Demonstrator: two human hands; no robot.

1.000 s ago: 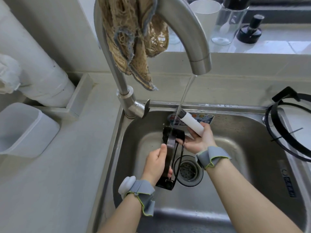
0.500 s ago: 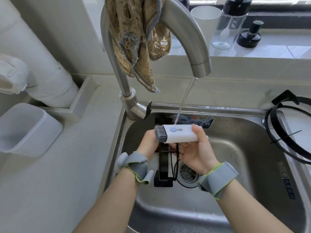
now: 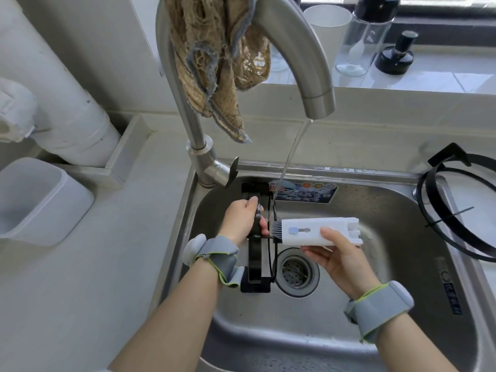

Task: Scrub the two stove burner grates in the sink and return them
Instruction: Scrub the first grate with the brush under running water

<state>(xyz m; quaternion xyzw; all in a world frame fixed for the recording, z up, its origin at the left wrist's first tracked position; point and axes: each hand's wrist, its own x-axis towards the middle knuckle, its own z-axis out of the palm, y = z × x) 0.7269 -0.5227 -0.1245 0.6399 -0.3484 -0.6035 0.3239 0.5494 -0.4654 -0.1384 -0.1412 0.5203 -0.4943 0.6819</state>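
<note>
Standing on edge in the sink [image 3: 375, 210], long axis running away from the person, the grate [image 3: 255, 261] is gripped by the left hand [image 3: 241, 221] and faced from its right by the brush [image 3: 316, 229] held in the right hand [image 3: 341, 256].

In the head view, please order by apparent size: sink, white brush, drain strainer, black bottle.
1. sink
2. white brush
3. drain strainer and black bottle: look alike, bottle farther, so unranked.
</note>
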